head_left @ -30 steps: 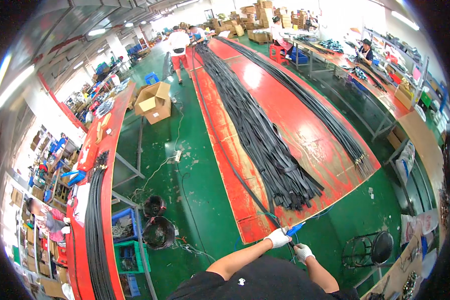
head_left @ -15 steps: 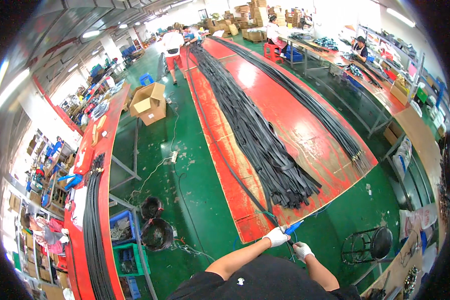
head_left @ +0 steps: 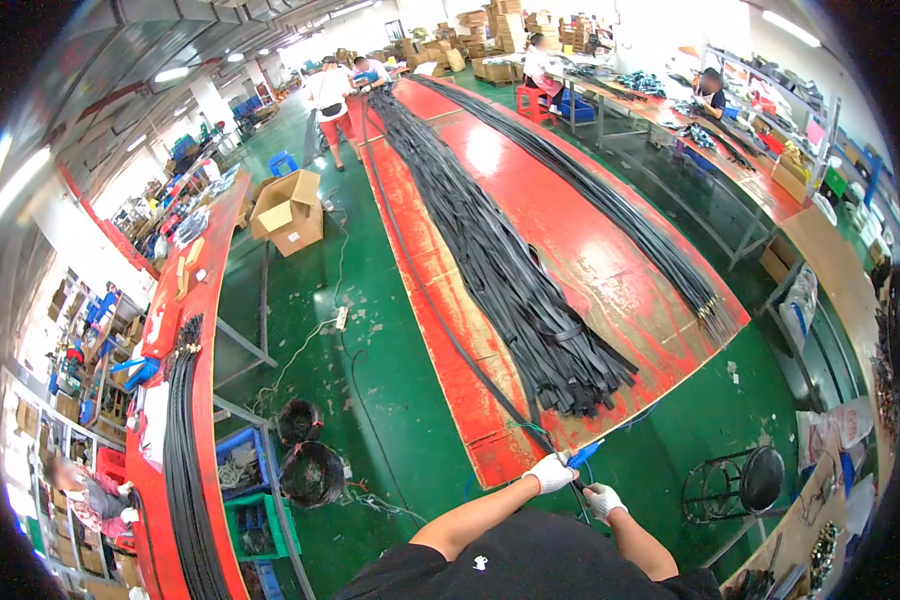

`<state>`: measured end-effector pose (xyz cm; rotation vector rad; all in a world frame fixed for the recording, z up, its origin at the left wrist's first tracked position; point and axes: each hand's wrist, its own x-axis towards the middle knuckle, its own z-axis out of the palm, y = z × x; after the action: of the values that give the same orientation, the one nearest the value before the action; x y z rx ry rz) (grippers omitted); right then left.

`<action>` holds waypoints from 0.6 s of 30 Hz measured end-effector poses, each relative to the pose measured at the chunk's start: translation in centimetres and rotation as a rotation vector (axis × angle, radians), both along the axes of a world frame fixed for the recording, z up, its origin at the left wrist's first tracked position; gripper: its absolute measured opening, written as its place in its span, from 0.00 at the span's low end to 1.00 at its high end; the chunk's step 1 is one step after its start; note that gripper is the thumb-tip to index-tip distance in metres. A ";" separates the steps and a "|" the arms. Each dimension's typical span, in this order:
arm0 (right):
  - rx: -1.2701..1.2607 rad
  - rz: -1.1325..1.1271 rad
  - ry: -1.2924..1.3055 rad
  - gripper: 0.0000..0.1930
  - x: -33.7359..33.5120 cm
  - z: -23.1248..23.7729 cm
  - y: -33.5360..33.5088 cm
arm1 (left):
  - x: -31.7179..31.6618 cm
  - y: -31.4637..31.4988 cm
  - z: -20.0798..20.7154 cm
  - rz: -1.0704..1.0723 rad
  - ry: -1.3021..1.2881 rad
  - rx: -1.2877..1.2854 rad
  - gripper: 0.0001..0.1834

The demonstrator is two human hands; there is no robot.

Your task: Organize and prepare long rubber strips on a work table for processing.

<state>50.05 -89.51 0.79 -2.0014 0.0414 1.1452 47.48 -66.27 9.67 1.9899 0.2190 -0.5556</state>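
At the near end of the long red table, my left hand (head_left: 550, 473), in a white glove, is closed around the end of a long black sleeve (head_left: 467, 357). The sleeve runs along the table's left edge toward the far end. A blue tool (head_left: 584, 454) with a narrow tip sticks out beside this hand; its grip is hidden. My right hand (head_left: 601, 501), also gloved in white, is closed just right of and below the left one, on dark thin strands whose kind I cannot make out. A large heap of flat black sleeves (head_left: 510, 290) lies beyond my hands.
The red table (head_left: 490, 435) also bears a bundle of black cables (head_left: 630, 225) along its right side. A black stool (head_left: 760, 478) stands to the right. Black baskets (head_left: 312, 472), blue and green crates (head_left: 260, 525) and an open carton (head_left: 288, 212) are at left. Several people work farther off.
The whole view has shifted slightly. Both my hands stay in nearly the same place and keep their hold.
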 end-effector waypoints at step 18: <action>-0.031 0.048 -0.096 0.17 0.0 -1.0 -0.3 | -0.2 -0.4 -1.9 0.060 -0.123 -0.020 0.25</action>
<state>50.07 -89.78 -0.21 -2.0927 -0.0385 1.0832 47.24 -66.72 7.82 1.9838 0.1960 -0.3935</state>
